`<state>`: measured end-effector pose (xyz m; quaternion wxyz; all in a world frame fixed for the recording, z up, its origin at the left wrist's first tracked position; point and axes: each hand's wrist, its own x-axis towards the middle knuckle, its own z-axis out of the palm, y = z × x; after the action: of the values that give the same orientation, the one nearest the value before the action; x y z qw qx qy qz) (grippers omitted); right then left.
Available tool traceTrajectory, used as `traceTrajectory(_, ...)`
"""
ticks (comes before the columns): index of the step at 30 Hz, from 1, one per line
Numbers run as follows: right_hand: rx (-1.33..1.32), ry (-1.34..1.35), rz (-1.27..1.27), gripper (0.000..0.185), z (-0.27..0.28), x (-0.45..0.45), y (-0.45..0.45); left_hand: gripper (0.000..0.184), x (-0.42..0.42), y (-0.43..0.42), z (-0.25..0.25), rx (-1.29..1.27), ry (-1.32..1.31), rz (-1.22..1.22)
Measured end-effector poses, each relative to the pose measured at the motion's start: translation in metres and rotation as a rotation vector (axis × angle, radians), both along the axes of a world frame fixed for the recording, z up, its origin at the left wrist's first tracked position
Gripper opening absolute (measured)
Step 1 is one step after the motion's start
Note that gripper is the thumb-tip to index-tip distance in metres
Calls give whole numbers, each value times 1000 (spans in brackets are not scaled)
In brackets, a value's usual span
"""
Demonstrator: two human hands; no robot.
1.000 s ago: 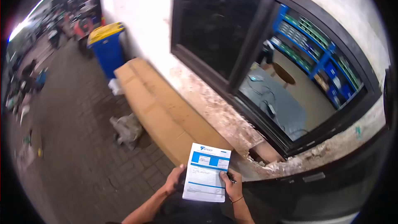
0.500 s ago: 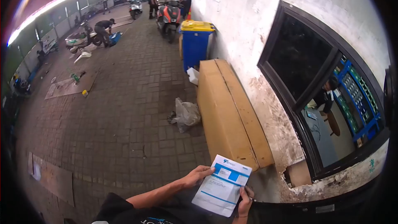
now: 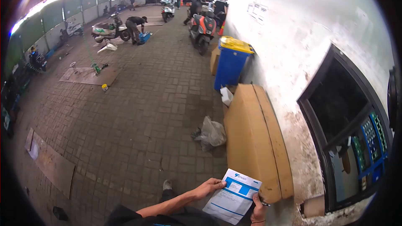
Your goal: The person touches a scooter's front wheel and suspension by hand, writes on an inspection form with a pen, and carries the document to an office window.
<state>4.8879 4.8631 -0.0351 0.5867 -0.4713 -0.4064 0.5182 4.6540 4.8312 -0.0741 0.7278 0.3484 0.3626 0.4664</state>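
A printed paper form (image 3: 233,199), white with blue bands and a logo at its top, is held up in front of me by both hands. My left hand (image 3: 210,187) pinches its upper left edge, thumb on the printed face. At the lower right edge, my right hand (image 3: 258,210) grips the sheet. A slim pen-like object (image 3: 266,204) sticks out beside the right-hand fingers. The small print is too blurred to read. Just beyond the sheet stands a long cardboard box (image 3: 251,142).
A blue bin with a yellow lid (image 3: 233,62) and a plastic bag (image 3: 212,134) stand near the wall. An orange scooter (image 3: 204,29) is parked ahead. One person (image 3: 134,27) bends beside another scooter (image 3: 109,31). A window (image 3: 343,100) is at right.
The view has swung left and up, so the box, bin and window appear farther right. My foot now shows below. Both hands still hold the paper form.
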Motion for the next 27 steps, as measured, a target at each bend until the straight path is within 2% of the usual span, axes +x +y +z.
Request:
traceTrajectory(1, 7, 8, 17, 25, -26, -7, 19, 54, -26, 2, -4, 26, 5, 56)
traceTrajectory(3, 34, -211, 457, 25, -91, -19, 75, 53, -86, 9, -5, 16, 38, 128)
traceTrajectory(4, 33, -206, 471, 25, -95, -56, 83, 52, -113, 6, -5, -18, 54, 184)
traceTrajectory(6, -116, 35, 454, 25, -85, -153, 91, 49, -170, -1, 6, -79, 13, 316)
traceTrajectory(7, -145, 14, 578, 26, -53, -198, 92, 47, -203, -2, -2, -90, 95, 381)
traceTrajectory(9, -99, -150, 741, 32, -13, -266, 102, 46, -261, -3, -2, -150, 56, 494)
traceTrajectory(13, -61, -231, 931, 38, -14, -354, 140, 43, -350, 3, 3, -62, 273, 570)
traceTrajectory(14, -61, -227, 947, 38, -17, -374, 149, 43, -365, 6, 34, -172, 256, 561)
traceTrajectory(17, -195, -81, 983, 43, -35, -428, 180, 44, -406, 28, -5, -79, 154, 674)
traceTrajectory(19, -244, -46, 1025, 41, -44, -457, 206, 44, -422, 47, -16, -103, 163, 713)
traceTrajectory(21, -340, 17, 1086, 40, -52, -491, 238, 43, -441, 71, -28, -119, 13, 822)
traceTrajectory(25, -297, -76, 1193, 38, -80, -577, 316, 41, -496, 126, -57, -134, -142, 1016)
traceTrajectory(27, -328, -52, 1300, 37, -78, -626, 358, 36, -530, 161, -36, -143, -76, 1109)
